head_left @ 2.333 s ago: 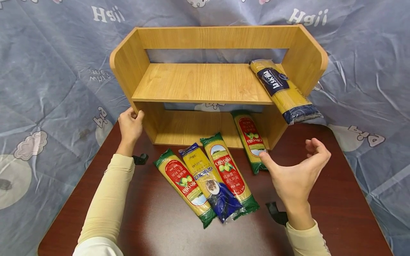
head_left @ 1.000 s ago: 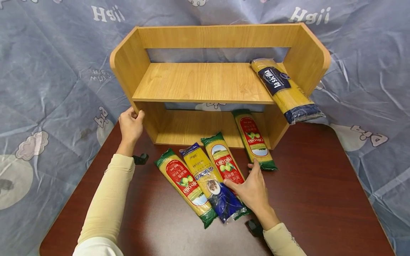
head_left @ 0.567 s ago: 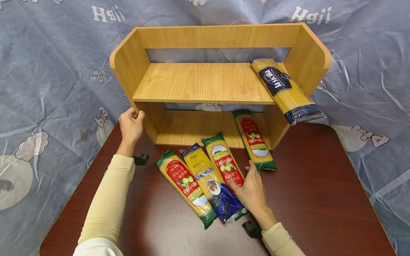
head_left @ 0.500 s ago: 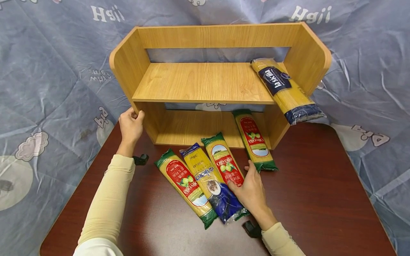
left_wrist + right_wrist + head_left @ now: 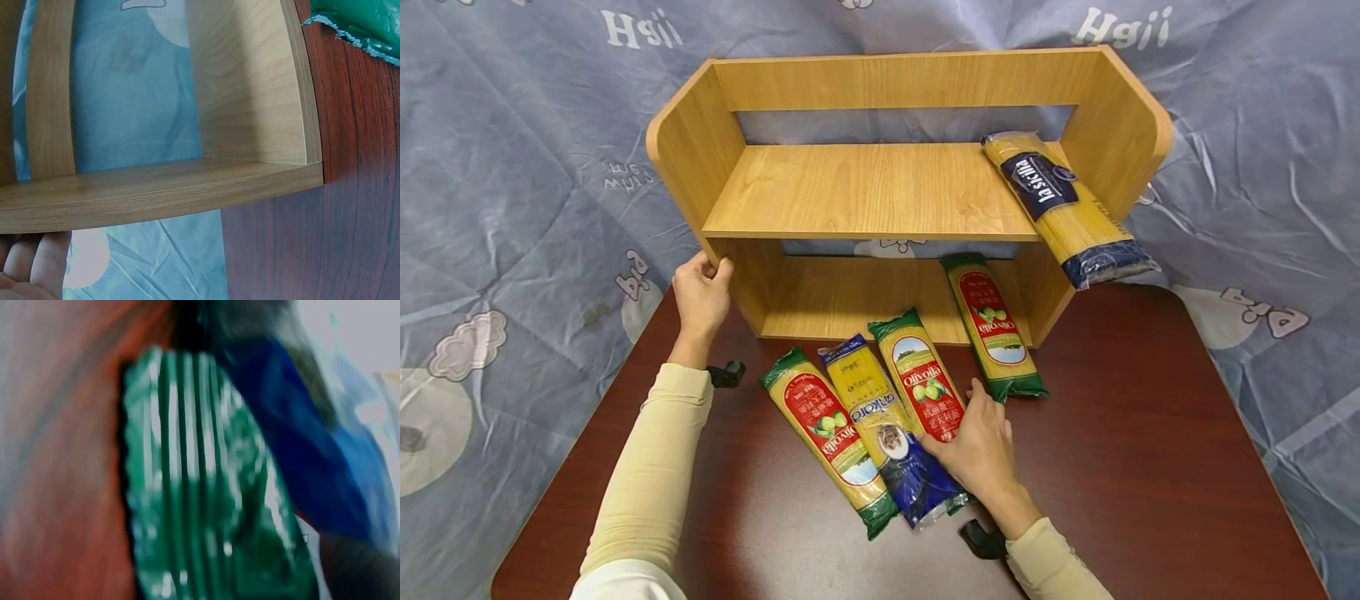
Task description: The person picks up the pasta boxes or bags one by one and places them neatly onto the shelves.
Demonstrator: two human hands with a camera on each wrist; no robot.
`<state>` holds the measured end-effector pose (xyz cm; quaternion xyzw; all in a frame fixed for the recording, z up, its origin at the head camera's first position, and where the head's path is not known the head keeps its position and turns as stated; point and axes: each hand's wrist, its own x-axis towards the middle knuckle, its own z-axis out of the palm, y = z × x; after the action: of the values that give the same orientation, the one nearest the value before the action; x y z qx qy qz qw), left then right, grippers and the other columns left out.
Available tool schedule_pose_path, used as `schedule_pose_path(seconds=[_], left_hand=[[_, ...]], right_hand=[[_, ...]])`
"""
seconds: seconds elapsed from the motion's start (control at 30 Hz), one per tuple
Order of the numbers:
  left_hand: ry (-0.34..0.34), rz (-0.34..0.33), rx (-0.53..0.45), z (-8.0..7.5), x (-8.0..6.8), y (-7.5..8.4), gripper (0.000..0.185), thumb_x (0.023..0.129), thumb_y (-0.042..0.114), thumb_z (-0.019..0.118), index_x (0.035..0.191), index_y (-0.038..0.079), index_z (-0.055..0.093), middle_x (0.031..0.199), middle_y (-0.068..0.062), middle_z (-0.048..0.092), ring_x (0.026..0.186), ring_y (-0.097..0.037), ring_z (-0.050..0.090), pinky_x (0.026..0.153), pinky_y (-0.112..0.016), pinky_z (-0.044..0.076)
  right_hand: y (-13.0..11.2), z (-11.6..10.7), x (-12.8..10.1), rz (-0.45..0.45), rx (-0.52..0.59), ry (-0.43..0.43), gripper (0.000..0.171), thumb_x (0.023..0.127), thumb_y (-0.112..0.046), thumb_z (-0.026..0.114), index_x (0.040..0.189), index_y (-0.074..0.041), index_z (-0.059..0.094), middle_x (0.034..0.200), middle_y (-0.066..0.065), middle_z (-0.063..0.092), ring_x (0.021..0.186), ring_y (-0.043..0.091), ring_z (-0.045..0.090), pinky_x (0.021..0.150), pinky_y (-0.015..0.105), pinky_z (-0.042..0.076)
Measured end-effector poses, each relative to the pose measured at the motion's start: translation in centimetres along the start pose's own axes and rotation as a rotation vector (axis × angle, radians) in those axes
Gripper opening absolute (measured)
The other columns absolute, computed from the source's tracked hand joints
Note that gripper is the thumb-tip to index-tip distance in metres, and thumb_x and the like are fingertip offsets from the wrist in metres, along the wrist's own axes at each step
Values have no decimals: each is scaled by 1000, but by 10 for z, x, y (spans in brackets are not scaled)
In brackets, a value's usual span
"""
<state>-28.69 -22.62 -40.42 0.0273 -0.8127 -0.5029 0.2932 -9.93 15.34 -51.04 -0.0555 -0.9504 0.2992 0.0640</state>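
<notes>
My left hand grips the left side panel of a two-tier wooden shelf; its curled fingers show at the panel in the left wrist view. On the table, my right hand holds the lower part of a red-labelled spaghetti packet, thumb on one side and fingers on the other. That packet's green end fills the blurred right wrist view. Beside it lie a blue-and-yellow pasta packet and another red-labelled packet, close together and slanting.
A pasta packet with a dark blue label lies on the upper tier, overhanging its front. Another red-labelled packet sticks out of the lower tier at the right. A patterned cloth hangs behind the dark red table.
My right hand has come left and down from the right side onto the packet. The lower-tier packet's front end shifted right. Lower ends of the table packets slid slightly left. My left hand stays put.
</notes>
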Motion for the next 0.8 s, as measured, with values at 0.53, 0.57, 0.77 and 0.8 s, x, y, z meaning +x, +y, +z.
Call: schedule_pose_path(seconds=[0.53, 0.57, 0.77, 0.8], left_hand=[[-2, 4, -6, 0, 0, 0, 17, 93, 7, 61, 95, -3, 76, 63, -5, 65, 60, -3, 56, 46, -16, 37], [-3, 3, -8, 0, 0, 0, 17, 93, 7, 61, 95, -3, 76, 63, -5, 65, 59, -2, 56, 46, -16, 37], [-6, 0, 0, 0, 1, -1, 17, 93, 8, 62, 94, -2, 75, 61, -4, 62, 57, -4, 54, 45, -18, 35], [-6, -1, 1, 0, 1, -1, 17, 93, 8, 62, 94, -2, 75, 62, -5, 62, 58, -4, 55, 45, -18, 36]], right_hand=[[1, 8, -2, 22, -84, -44, 146, 52, -63, 93, 156, 7, 17, 144, 29, 40, 128, 44, 35, 101, 57, 33], [1, 9, -3, 21, -94, -49, 148, 51, -65, 92, 156, 7, 16, 146, 29, 38, 129, 44, 34, 102, 58, 32], [1, 11, -4, 15, -114, -56, 152, 48, -67, 93, 156, 7, 15, 150, 29, 33, 132, 46, 31, 106, 60, 30], [1, 11, -4, 13, -111, -51, 151, 48, -66, 93, 156, 7, 16, 149, 29, 34, 132, 46, 31, 105, 59, 30]])
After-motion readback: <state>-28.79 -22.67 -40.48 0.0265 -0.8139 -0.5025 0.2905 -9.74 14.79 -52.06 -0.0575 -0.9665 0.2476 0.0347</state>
